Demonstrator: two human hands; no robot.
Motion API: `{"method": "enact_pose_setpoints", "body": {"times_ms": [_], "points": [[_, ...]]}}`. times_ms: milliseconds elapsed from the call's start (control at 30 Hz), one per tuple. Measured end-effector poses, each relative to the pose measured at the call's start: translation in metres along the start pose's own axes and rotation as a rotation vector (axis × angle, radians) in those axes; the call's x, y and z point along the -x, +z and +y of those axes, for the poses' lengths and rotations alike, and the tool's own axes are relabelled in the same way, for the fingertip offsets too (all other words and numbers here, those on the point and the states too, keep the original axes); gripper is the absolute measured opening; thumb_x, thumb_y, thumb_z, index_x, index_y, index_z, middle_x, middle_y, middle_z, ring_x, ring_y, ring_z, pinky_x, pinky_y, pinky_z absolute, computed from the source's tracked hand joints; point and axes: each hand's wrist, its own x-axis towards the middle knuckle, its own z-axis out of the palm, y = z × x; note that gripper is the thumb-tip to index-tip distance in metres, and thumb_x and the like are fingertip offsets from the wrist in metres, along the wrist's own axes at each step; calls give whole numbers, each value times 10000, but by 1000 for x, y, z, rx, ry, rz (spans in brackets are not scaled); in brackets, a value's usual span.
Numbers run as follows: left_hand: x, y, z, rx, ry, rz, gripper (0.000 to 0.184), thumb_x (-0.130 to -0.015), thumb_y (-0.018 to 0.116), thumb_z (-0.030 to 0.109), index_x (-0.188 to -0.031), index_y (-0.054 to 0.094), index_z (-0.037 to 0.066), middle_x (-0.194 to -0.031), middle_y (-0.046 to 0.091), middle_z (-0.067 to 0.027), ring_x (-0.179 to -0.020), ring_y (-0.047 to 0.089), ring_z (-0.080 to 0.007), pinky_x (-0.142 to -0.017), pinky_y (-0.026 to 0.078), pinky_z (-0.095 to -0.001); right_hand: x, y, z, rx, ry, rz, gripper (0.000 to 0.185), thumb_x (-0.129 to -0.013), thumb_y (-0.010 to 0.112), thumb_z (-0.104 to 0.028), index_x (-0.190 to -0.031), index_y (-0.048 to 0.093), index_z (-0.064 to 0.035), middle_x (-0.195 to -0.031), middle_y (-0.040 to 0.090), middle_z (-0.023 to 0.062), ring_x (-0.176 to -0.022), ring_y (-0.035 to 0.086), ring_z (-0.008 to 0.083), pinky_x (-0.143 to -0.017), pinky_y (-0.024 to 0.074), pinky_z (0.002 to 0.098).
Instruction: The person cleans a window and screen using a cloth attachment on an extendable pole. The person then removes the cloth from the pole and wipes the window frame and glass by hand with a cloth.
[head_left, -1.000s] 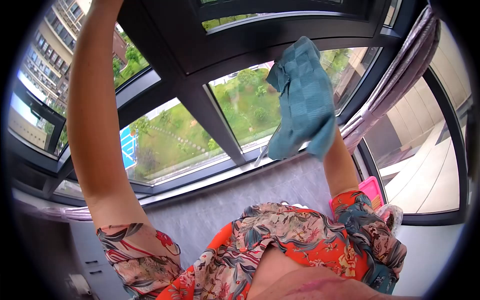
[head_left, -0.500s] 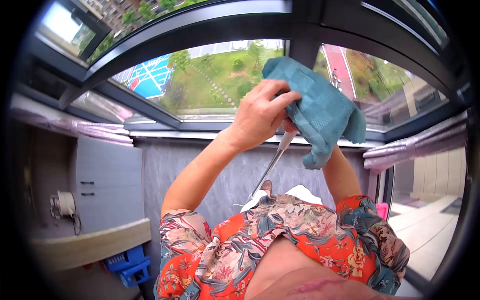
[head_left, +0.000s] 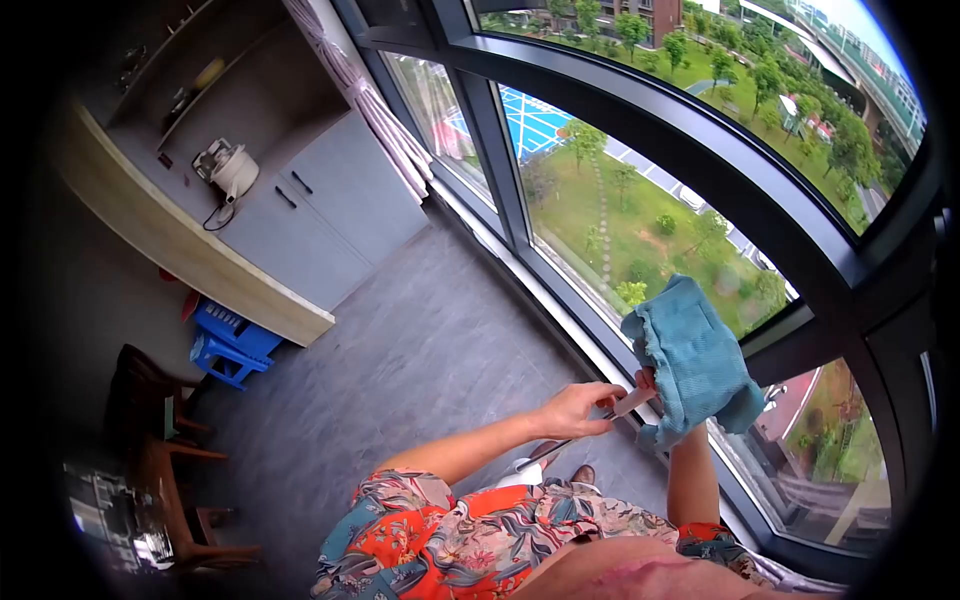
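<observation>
Possibly the cloth (head_left: 690, 350), bunched atop the pole (head_left: 550, 452) with its edges hanging loose, could slip off if the pole twisted or the hold slackened. The left hand (head_left: 580, 410), its arm reaching across the body, closes thumb and fingers round the pole just below the pale handle (head_left: 633, 402). Farther out, the right hand (head_left: 647, 379) is mostly behind the cloth, its grip impossible to tell, arm extended before the window frame (head_left: 785, 342).

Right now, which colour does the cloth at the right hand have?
The cloth is teal; the head view shows it best.
</observation>
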Motion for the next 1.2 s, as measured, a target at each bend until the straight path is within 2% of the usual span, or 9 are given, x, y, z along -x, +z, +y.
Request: {"method": "enact_pose_setpoints", "body": {"times_ms": [167, 333, 433, 567, 700, 833, 1033, 1100, 1200], "points": [[19, -2, -27, 179, -258, 148, 381, -785, 587, 130, -1148, 509, 44, -876, 611, -121, -753, 590, -226, -702, 460, -324, -64, 23, 18, -31, 128, -145, 420, -830, 585, -226, -1168, 472, -4, -1033, 571, 140, -893, 591, 237, -784, 502, 375], [34, -49, -47, 332, -108, 413, 322, -824, 556, 63, -1140, 515, 16, -782, 579, -25, -693, 513, -69, -641, 434, -225, -135, 70, 46, -41, 211, -307, 425, -834, 581, -243, -1171, 471, -8, -1037, 569, 144, -896, 590, 245, -791, 501, 384], [38, -107, -61, 318, -86, 484, 321, -827, 563, 61, -1137, 516, -4, -786, 579, -14, -691, 511, -64, -641, 434, -217, -185, 120, 73, -4, 217, -361, 428, -837, 579, -253, -1172, 470, -10, -1038, 567, 146, -898, 590, 250, -795, 500, 389], [45, -198, -75, 430, -27, 602, 309, -860, 533, 35, -1166, 512, -8, -916, 593, -8, -773, 535, -57, -675, 462, -217, -237, 178, 119, 160, 189, -332, 531, -700, 726, -151, -1160, 505, -3, -1069, 573, 120, -900, 590, 183, -745, 507, 322], [40, -292, -74, 508, 47, 724, 297, -852, 567, 54, -1143, 529, 8, -872, 593, -28, -706, 536, -74, -634, 476, -230, -273, 162, 187, 366, 361, -330, 616, -707, 736, -168, -1238, 445, -51, -1153, 524, 63, -1077, 487, 159, -881, 419, 328], [7, -343, -67, 660, 159, 747, 278, -843, 570, 38, -1114, 535, -13, -779, 571, -5, -648, 545, -70, -590, 492, -213, -288, 137, 247, 641, 445, -344, 636, -741, 716, -184, -1265, 396, -16, -1188, 490, 89, -1081, 471, 164, -912, 407, 314], [-60, -414, -67, 667, 299, 754, 233, -833, 583, 36, -1063, 555, 5, -783, 593, -33, -682, 571, -100, -632, 499, -237, -324, 86, 272, 858, 433, -99, 196, -801, 646, -197, -869, 599, -19, -747, 593, 5, -720, 557, 89, -689, 440, 230], [-79, -443, -72, 606, 315, 745, 214, -844, 586, 71, -1048, 558, 14, -797, 605, -42, -705, 569, -104, -669, 482, -235, -353, 76, 271, 1042, 287, 101, 347, -795, 653, -298, -609, 472, -67, -570, 484, -20, -527, 449, 76, -483, 386, 264], [-91, -483, -69, 449, 204, 621, 273, -853, 594, 130, -1095, 543, 15, -821, 614, -36, -749, 570, -100, -714, 456, -231, -391, 72, 242, 1261, 167, 236, 502, -807, 626, -377, -512, 373, -60, -488, 338, -12, -490, 322, 84, -416, 288, 312]]}}
